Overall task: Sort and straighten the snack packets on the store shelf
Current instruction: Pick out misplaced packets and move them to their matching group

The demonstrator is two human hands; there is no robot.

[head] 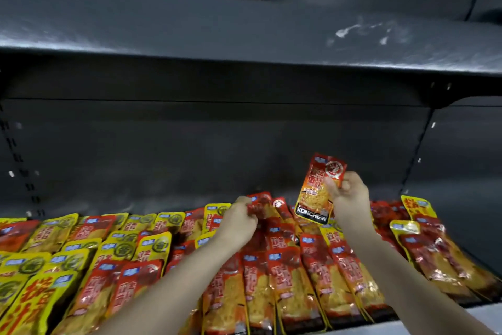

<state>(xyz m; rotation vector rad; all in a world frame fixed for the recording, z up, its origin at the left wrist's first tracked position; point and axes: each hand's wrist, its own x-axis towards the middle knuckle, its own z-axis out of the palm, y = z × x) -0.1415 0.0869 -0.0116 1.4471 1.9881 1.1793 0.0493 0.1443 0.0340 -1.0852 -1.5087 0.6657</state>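
Observation:
Red and yellow snack packets lie in overlapping rows across the lower shelf (486,310). My right hand (347,196) holds one red packet (317,190) upright above the pile, thumb and fingers pinching its right edge; the word KONCHEW shows at its bottom. My left hand (239,222) reaches into the back middle of the pile and grips the top of another red packet (262,205) that still lies among the others. Yellow packets (54,237) fill the left side, red packets (293,275) the middle and right.
A dark grey upper shelf (244,35) overhangs the work space, with red packs blurred at its top left. The dark back panel (190,150) stands behind the pile. A few yellow packets (415,207) sit among the red ones at far right.

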